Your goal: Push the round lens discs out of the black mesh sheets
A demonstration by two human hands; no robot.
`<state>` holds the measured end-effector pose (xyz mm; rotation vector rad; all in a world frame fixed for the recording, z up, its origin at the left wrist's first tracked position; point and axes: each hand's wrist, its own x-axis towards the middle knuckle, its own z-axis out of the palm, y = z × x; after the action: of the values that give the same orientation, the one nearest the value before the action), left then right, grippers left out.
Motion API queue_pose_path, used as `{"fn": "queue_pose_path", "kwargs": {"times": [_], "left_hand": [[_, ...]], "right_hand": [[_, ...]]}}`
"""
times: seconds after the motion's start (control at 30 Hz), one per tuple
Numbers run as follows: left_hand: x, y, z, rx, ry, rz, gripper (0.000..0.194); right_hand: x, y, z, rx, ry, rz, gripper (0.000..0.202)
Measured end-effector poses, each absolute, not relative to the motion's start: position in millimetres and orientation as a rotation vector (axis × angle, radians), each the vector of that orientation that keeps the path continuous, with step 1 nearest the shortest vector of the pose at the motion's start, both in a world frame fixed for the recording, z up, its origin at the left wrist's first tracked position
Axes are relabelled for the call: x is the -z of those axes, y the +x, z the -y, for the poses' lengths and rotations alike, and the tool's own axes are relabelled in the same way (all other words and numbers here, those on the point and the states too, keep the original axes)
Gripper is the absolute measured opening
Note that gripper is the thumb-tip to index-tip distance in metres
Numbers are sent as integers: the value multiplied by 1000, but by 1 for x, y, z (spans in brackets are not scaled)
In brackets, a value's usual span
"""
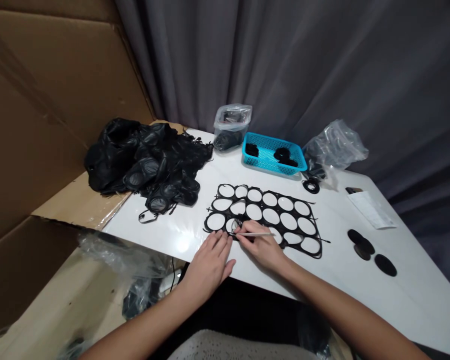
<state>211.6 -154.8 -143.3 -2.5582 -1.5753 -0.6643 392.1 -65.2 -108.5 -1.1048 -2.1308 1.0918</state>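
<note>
A black sheet with rows of round holes (262, 204) lies flat on the white table. My right hand (260, 243) is closed around a thin, light-coloured tool (261, 234), its tip end over a hole in the sheet's near row, left of the middle. Thin black strands show at that hole. My left hand (210, 258) rests with its fingers stretched out on the near edge of the sheet, just left of my right hand, and holds nothing.
A heap of black material (150, 160) lies at the left beside a cardboard box (56, 85). Behind the sheet stand a clear container (231, 125), a blue basket (298, 159) and a plastic bag (337, 145). Black discs (385, 265) and a paper (373, 209) lie right.
</note>
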Motion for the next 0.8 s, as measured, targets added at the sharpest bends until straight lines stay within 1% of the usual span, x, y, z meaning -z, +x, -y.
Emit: {"fn": "queue_pose_path", "kwargs": {"times": [0.13, 0.23, 0.3, 0.4, 0.43, 0.53, 0.57, 0.67, 0.8], "left_hand": [[140, 211, 154, 693, -2581, 1569, 48], [129, 207, 146, 779, -2684, 1651, 36], [118, 202, 134, 967, -2755, 1790, 29], [103, 195, 108, 1414, -2673, 1916, 45], [99, 194, 100, 1539, -2687, 1903, 43], [90, 193, 78, 1823, -2828, 1928, 18], [88, 194, 73, 1893, -2873, 1993, 15], [87, 196, 60, 1993, -3040, 2220, 27], [95, 196, 45, 1874, -3308, 2235, 37]], "right_hand": [[109, 395, 48, -1435, -1348, 1509, 37], [104, 396, 33, -1605, -1333, 1282, 46], [98, 394, 29, -1664, -1293, 1304, 46], [85, 391, 31, -1722, -1245, 1355, 44], [81, 390, 33, -1751, -1224, 1346, 43], [70, 391, 36, -1875, -1135, 1224, 43], [67, 392, 36, -1924, -1097, 1154, 44], [65, 399, 34, -2036, -1003, 918, 43], [70, 405, 32, -2169, -996, 704, 42]]}}
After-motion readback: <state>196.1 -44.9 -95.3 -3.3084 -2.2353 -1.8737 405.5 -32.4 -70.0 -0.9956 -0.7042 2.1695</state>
